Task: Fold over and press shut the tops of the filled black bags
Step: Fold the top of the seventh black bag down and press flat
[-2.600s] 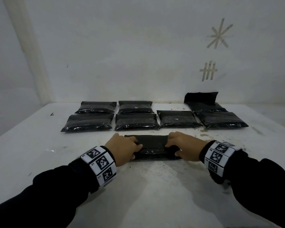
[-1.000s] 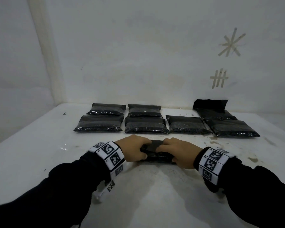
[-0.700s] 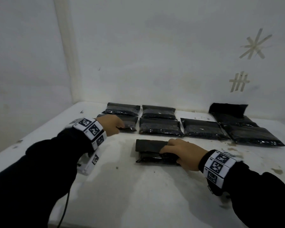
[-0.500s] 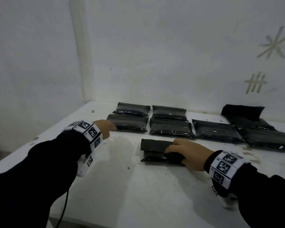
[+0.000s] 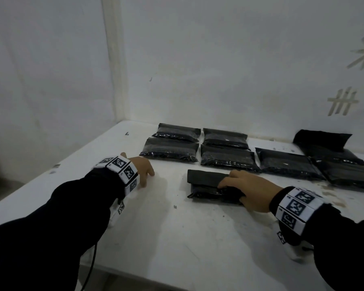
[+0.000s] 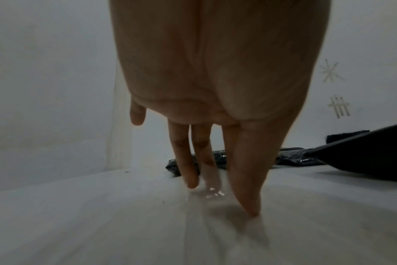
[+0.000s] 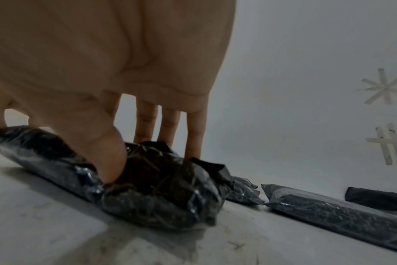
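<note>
Right wrist camera shows the right hand (image 7: 116,86) grasping the near bag (image 7: 134,181), thumb dug into its side, fingers (image 7: 194,136) over the folded top. It lies on the white table (image 5: 198,238), in front of the other bags (image 5: 227,157) by the wall. Left hand (image 5: 142,170) is released, fingertips (image 6: 247,200) touching bare table, apart from the bag.

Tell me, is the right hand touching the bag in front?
Touching. The right wrist view shows the right hand with its thumb dug into the front bag and its fingers on top.
</note>
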The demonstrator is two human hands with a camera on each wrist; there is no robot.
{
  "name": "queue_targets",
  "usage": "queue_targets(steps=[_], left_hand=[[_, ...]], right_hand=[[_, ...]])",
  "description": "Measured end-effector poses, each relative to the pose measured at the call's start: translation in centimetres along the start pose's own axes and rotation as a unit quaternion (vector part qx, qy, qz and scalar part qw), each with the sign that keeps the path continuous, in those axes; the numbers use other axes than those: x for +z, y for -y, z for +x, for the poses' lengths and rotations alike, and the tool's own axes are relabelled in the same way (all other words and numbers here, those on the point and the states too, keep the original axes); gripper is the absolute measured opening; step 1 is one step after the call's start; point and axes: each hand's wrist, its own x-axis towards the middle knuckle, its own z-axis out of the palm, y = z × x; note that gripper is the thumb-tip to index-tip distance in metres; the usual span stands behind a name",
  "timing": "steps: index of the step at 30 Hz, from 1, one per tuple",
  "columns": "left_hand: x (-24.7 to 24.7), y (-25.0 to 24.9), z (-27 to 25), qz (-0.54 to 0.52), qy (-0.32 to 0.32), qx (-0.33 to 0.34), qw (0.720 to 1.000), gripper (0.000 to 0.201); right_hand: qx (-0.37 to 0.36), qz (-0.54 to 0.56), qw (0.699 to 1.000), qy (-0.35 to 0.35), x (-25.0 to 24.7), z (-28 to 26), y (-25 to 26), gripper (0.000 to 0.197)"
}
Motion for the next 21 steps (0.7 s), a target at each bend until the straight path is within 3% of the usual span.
queue_targets(steps=[9,21], left_hand=[[1.0,1.2,0.5,-0.022,-0.101,0.0,0.995,0.019],[-4.2,0.4,-1.2,-0.062,-0.109,0.088,0.988,0.008]], right_hand=[[0.008,-0.001,1.0,-0.001,0.1,0.0,0.2,0.06],[0.018,0.001,1.0,-0.002,0.4,-0.4,0.4,0.064]])
